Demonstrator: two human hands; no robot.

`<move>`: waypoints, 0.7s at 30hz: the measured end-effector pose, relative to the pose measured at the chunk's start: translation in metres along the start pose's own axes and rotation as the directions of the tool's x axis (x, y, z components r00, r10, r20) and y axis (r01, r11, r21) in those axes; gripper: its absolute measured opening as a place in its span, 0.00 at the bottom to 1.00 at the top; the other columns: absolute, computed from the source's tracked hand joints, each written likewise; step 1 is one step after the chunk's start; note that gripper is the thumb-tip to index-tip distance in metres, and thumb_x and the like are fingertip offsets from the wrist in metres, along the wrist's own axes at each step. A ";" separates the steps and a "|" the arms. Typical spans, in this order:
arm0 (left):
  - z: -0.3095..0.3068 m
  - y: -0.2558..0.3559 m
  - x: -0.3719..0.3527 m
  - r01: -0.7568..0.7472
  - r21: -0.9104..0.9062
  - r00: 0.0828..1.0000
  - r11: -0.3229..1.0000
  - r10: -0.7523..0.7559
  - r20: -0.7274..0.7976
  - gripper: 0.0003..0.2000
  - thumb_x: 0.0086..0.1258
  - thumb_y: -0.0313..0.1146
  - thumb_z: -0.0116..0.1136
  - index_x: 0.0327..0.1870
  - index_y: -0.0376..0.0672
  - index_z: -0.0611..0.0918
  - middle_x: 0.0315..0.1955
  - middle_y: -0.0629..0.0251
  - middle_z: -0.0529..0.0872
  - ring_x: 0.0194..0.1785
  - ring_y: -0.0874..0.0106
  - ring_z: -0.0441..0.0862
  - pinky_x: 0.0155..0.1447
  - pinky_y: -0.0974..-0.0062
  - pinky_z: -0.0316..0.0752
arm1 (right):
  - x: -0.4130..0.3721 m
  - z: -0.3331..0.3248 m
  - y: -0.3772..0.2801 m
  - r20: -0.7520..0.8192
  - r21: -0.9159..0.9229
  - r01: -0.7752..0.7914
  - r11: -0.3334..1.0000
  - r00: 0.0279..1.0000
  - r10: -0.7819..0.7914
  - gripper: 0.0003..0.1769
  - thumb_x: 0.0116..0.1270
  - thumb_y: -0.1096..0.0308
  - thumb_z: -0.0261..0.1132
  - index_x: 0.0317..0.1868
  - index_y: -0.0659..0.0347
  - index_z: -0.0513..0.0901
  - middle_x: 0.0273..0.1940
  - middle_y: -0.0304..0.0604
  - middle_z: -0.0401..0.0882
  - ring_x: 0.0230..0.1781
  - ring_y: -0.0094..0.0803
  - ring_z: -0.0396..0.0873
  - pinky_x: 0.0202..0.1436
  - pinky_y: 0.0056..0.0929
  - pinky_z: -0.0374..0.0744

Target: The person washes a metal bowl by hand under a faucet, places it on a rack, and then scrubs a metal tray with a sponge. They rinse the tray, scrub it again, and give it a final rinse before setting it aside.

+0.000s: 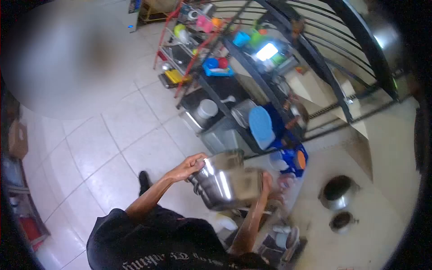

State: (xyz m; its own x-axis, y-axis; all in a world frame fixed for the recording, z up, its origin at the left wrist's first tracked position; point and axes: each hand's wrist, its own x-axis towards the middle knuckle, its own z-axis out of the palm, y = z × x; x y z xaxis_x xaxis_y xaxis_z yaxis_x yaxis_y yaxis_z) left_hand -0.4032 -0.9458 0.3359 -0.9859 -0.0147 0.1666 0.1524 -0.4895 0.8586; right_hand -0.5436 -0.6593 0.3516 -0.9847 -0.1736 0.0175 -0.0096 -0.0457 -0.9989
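Observation:
A shiny steel pot (225, 182), which looks like several nested together, is held up in front of my body, tilted. My left hand (192, 166) grips its left rim, fingers curled over the edge. At the opposite side, my right hand (266, 182) is closed on the pot's wall or handle, slightly blurred. Just beyond the pot, a clear plastic container (220, 140) and a light blue lid (261, 126) are on the rack. The pot's inside is partly visible and smeared by motion.
A dark metal shelf rack (225, 87) holds kitchenware, including a white round container (207, 109) and a blue tray (218, 67). Two dark-bottomed pans (338, 191) (341, 222) hang at the right. Pale floor tiles (112, 148) lie at the left, and a black railing (337, 76) rises behind.

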 end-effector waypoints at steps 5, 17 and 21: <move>-0.150 0.055 0.016 -0.145 -0.221 0.951 0.964 0.074 -0.300 0.27 0.57 0.54 0.56 0.49 0.42 0.69 0.36 0.70 0.76 0.40 0.80 0.75 0.40 0.84 0.73 | 0.106 0.250 -0.012 0.360 -0.035 -0.208 0.977 0.910 0.207 0.18 0.59 0.53 0.61 0.35 0.61 0.80 0.30 0.32 0.76 0.30 0.20 0.71 0.35 0.20 0.69; -0.354 0.129 0.035 -0.294 -0.196 0.597 0.936 0.019 -0.802 0.26 0.63 0.52 0.47 0.55 0.41 0.67 0.45 0.58 0.76 0.45 0.65 0.78 0.42 0.62 0.79 | 0.263 0.513 0.130 0.637 -0.348 -0.277 0.895 0.631 0.443 0.26 0.60 0.46 0.56 0.48 0.59 0.75 0.36 0.37 0.77 0.35 0.26 0.74 0.41 0.29 0.71; -0.417 0.142 0.097 -0.366 -0.428 0.687 0.827 -0.070 -0.723 0.26 0.66 0.51 0.42 0.57 0.41 0.66 0.51 0.58 0.73 0.51 0.62 0.74 0.50 0.58 0.74 | 0.273 0.546 0.182 0.826 0.021 -0.767 0.641 0.375 0.421 0.28 0.66 0.46 0.44 0.56 0.59 0.66 0.53 0.41 0.68 0.49 0.29 0.70 0.52 0.37 0.69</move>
State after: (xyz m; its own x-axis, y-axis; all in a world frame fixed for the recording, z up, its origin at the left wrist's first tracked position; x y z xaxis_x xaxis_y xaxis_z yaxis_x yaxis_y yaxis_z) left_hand -0.5059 -1.3801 0.2720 -0.7378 -0.6065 -0.2964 0.4572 -0.7720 0.4415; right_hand -0.7191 -1.2518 0.1987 -0.2298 -0.8966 -0.3785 0.7527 0.0828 -0.6532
